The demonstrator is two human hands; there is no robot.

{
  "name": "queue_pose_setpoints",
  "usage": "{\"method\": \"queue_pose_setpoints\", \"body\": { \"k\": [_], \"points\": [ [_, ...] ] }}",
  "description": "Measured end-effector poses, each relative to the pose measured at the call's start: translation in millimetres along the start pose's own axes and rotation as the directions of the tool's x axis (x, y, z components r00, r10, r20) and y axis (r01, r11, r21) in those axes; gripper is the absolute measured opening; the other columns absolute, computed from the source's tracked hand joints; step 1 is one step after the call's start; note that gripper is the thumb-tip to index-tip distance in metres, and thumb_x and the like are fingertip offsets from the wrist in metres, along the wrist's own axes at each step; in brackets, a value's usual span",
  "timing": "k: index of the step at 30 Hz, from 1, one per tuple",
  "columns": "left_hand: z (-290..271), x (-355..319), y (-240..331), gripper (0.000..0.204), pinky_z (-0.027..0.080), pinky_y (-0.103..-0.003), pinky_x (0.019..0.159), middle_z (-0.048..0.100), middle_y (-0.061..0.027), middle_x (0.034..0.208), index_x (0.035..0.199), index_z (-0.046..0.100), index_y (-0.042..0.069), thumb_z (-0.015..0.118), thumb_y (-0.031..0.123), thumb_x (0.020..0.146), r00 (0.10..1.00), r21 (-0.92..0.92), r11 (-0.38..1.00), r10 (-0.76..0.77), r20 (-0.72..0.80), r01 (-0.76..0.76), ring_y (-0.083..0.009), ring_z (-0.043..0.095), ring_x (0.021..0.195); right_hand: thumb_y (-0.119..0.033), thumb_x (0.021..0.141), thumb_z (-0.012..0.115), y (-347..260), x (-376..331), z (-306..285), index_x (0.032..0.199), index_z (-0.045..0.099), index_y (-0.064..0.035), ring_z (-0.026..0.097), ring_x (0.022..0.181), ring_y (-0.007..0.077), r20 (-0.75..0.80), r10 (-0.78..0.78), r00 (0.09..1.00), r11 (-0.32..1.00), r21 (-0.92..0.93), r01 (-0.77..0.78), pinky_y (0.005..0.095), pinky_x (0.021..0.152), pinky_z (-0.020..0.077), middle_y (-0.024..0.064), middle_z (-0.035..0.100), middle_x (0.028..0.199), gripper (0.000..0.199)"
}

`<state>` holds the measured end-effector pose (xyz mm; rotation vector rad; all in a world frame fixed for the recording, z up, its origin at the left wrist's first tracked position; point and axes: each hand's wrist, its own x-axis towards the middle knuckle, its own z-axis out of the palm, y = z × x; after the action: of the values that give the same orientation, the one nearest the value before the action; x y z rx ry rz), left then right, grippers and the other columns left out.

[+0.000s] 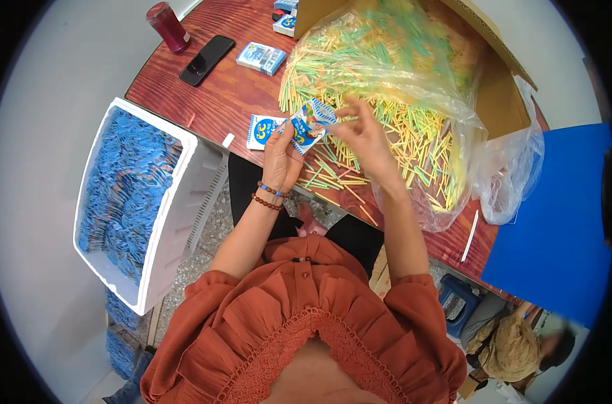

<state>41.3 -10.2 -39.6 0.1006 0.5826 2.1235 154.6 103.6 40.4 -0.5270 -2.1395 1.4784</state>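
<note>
Packet (pixel 307 126) sits pinched between left hand (pixel 281 153) and right hand (pixel 364 133), fingers clamped on its edges above the surface (pixel 218 101). Straw pile (pixel 380 145) looks mostly unused; white bin (pixel 184 195) already holds many blue packets; one spare packet (pixel 262 130) waits.
</note>
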Motion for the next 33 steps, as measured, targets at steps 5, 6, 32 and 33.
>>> {"method": "queue_pose_setpoints", "body": {
  "k": [5, 6, 32, 33],
  "points": [
    [-1, 3, 18, 0.022, 0.057, -0.029, 0.075, 0.065, -0.0086, 0.105, 0.112, 0.058, 0.001, 0.058, 0.014, 0.094, 0.999, 0.191, 0.981, 0.010, 0.050, -0.020, -0.0160, 0.065, 0.089, -0.014, 0.085, 0.067, 24, 19, 24, 0.097, 0.066, 0.0007, 0.059, 0.074, 0.0083, -0.039, 0.132, 0.991, 0.940, 0.321, -0.112, 0.0220, 0.065, 0.0467, 0.0042, 0.066, 0.082, 0.019],
    [5, 2, 29, 0.020, 0.055, -0.024, 0.068, 0.067, -0.0064, 0.099, 0.108, 0.061, 0.002, 0.061, 0.013, 0.092, 0.999, 0.320, 0.947, -0.004, 0.055, -0.014, -0.0126, 0.065, 0.083, -0.010, 0.087, 0.065, 23, 25, 21, 0.100, 0.065, 0.0009, 0.060, 0.077, 0.0062, 0.042, 0.148, 0.988, 0.934, 0.323, -0.154, 0.0217, 0.070, 0.0471, 0.0018, 0.066, 0.083, 0.017],
    [-62, 164, 115, 0.049, 0.050, -0.036, 0.080, 0.068, -0.0151, 0.100, 0.114, 0.056, 0.000, 0.071, 0.032, 0.081, 0.832, 0.981, -0.180, 0.530, 0.162, -0.076, -0.0233, 0.066, 0.090, -0.029, 0.075, 0.071, 47, 59, 66, 0.078, 0.067, -0.0061, 0.064, 0.076, 0.0278, 0.061, 0.181, 0.982, 0.858, -0.498, -0.127, 0.0389, 0.068, 0.0482, 0.0097, 0.066, 0.078, 0.023],
    [-61, 158, 114, 0.045, 0.050, -0.034, 0.078, 0.068, -0.0139, 0.099, 0.114, 0.056, -0.001, 0.070, 0.028, 0.083, 0.822, 0.981, -0.143, 0.537, 0.190, -0.133, -0.0227, 0.066, 0.089, -0.029, 0.076, 0.069, 50, 57, 65, 0.081, 0.070, -0.0078, 0.064, 0.079, 0.0308, 0.045, 0.119, 0.992, 0.872, -0.483, -0.082, 0.0420, 0.071, 0.0487, 0.0107, 0.067, 0.083, 0.022]
  ]
}}
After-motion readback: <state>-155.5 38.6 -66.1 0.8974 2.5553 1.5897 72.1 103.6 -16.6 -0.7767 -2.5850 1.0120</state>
